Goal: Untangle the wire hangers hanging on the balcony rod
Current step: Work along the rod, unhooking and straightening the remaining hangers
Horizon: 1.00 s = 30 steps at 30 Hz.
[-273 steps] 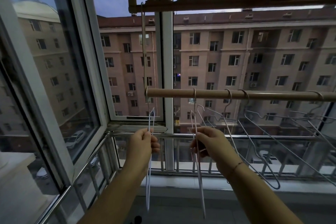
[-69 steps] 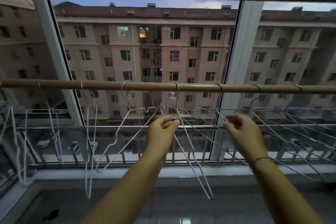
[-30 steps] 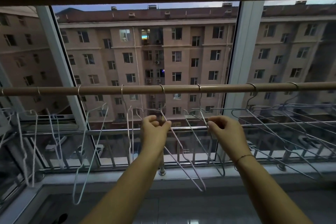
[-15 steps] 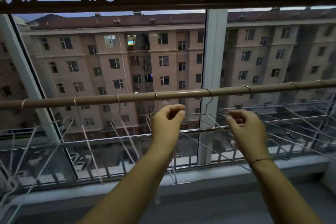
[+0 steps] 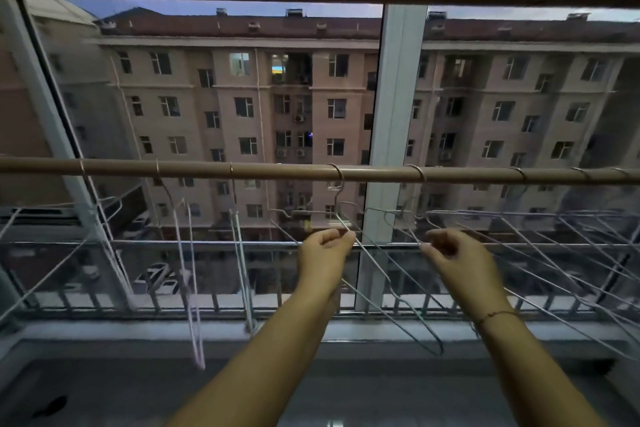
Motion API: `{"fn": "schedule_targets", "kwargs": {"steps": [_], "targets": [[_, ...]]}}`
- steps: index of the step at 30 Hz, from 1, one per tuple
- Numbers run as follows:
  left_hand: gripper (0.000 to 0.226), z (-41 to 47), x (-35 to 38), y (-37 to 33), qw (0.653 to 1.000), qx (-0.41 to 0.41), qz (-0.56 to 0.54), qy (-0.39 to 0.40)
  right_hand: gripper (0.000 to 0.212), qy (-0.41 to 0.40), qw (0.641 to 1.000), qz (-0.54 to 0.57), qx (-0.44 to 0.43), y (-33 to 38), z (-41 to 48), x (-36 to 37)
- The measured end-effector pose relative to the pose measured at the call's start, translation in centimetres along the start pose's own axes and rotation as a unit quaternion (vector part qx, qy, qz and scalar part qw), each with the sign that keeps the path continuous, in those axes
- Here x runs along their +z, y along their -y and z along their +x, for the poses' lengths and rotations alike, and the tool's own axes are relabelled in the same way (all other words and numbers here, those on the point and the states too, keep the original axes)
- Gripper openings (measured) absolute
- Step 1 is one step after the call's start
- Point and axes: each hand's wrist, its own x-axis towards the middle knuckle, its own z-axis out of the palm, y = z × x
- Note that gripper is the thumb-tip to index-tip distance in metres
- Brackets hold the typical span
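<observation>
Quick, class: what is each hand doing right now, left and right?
Left hand: closed, pinching the wire hanger in front of it.
Right hand: closed, pinching the neighbouring hanger.

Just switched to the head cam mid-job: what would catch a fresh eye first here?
Centre frame, below the rod, the left hand pinches the middle hanger by its wire, and the right hand pinches the next hanger beside it. To their right a crowded cluster of overlapping hangers hangs on the rod; to the left, spaced hangers hang apart.
</observation>
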Motion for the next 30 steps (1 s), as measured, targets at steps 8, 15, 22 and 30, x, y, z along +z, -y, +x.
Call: {"fn": "schedule_targets", "kwargs": {"steps": [8,15,22,30], "targets": [[0.013,-0.4,1.5,-0.2,0.998,-0.04,-0.014,0.051,0.018,0.058,0.997,0.045,0.016,-0.7,0.4,0.5],[0.013,0.2,-0.4,-1.1,0.999,-0.018,-0.045,0.025,0.012,0.065,0.994,0.082,-0.017,1.2,0.2,2.7],[0.011,1.0,-2.9,-1.5,0.999,-0.007,-0.045,0.002,0.018,0.086,0.992,0.09,-0.033,2.6,0.0,4.6],[0.031,2.1,-3.7,-0.8,0.999,-0.001,-0.024,-0.037,0.012,0.076,0.994,0.082,-0.017,2.7,0.0,4.8]]}}
